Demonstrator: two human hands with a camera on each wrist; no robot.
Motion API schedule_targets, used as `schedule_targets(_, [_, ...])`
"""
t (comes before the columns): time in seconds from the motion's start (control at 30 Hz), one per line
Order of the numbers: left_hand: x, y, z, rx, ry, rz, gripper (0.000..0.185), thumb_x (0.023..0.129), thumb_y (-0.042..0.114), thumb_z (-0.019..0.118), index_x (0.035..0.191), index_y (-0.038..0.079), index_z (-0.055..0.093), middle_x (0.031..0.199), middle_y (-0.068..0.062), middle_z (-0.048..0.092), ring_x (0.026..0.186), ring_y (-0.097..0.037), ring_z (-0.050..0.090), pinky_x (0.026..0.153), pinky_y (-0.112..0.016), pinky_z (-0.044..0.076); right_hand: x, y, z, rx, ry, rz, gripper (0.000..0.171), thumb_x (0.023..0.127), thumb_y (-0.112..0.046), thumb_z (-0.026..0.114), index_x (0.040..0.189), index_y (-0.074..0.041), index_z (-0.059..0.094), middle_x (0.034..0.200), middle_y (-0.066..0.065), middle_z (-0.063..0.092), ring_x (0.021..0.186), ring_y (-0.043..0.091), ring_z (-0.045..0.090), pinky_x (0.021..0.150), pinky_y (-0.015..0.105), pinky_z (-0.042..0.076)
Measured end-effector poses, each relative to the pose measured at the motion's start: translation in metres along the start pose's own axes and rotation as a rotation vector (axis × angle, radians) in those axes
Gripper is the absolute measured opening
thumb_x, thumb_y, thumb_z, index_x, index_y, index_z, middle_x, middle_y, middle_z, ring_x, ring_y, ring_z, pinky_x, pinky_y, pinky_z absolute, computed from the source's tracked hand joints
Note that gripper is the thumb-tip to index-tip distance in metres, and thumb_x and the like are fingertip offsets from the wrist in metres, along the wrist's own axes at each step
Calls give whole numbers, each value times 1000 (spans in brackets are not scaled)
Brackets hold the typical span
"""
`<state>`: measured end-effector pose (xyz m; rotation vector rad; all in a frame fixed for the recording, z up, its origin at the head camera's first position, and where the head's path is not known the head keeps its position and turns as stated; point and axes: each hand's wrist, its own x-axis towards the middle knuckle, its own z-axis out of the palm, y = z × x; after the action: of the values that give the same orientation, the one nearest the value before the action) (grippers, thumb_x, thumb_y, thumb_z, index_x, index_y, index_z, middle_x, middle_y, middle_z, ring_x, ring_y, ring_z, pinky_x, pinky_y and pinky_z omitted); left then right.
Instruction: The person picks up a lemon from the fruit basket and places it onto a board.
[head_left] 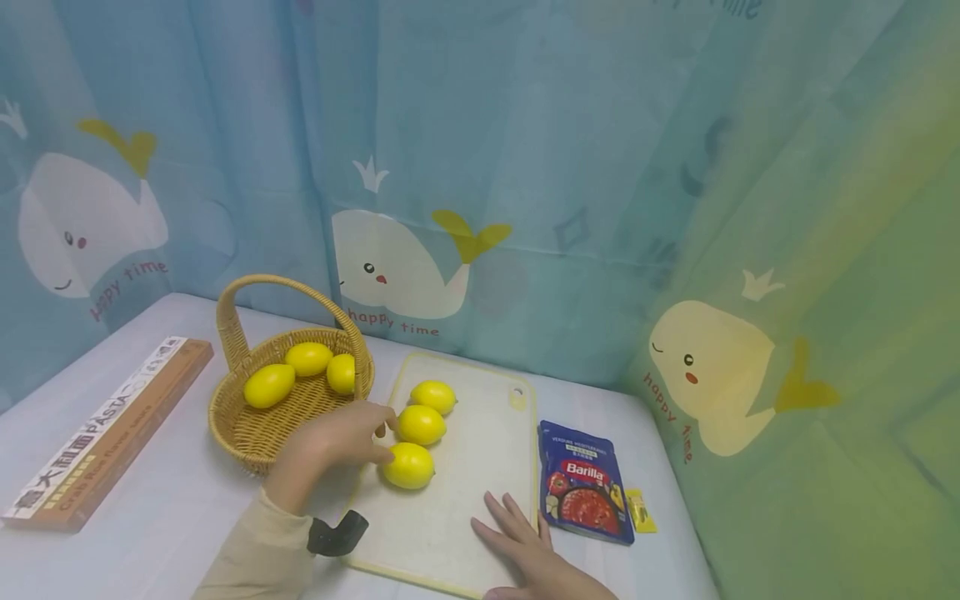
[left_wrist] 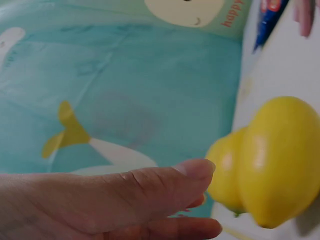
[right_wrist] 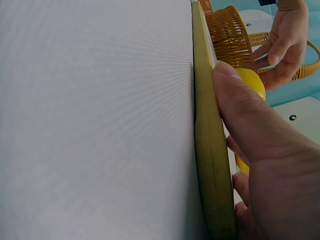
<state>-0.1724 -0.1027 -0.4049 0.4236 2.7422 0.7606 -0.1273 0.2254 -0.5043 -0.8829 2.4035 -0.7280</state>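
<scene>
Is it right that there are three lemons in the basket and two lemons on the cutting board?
Not quite. The basket does hold three lemons, but the cutting board has three lemons on it, not two. The head view shows them in a row near the board's left edge, with the left hand beside them.

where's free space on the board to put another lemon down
Free: the board between the lemons and its right edge, above the right hand. Crowded: its left strip, where three lemons line up beside the left hand and basket.
</scene>
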Motion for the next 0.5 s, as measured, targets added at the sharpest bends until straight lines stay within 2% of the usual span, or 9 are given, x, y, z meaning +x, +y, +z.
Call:
schedule_targets(0.23, [-19,3,-20,-70,42,57,35,81,23,73,113,16,63,106,-2,66,92,-17,63,77,-33,53,1,0,0,0,-3,10,73,85,-51,62,148,-33,31,160,10,8,142,48,-3,94,82,-7])
schedule_targets(0.37, [-33,0,-33,-96,79,108,37,83,28,72,117,16,62,105,2,66,92,-12,62,80,-33,53,1,0,1,-10,-2,20,72,85,-52,62,148,-34,31,160,9,9,142,48,-1,94,82,-6])
schedule_targets(0.5, [-44,-11,-44,-88,130,152,38,85,31,70,120,17,62,108,5,66,97,-12,61,87,-35,53,2,1,1,-16,-4,31,72,85,-53,61,148,-35,31,160,8,9,142,47,-1,95,82,-5])
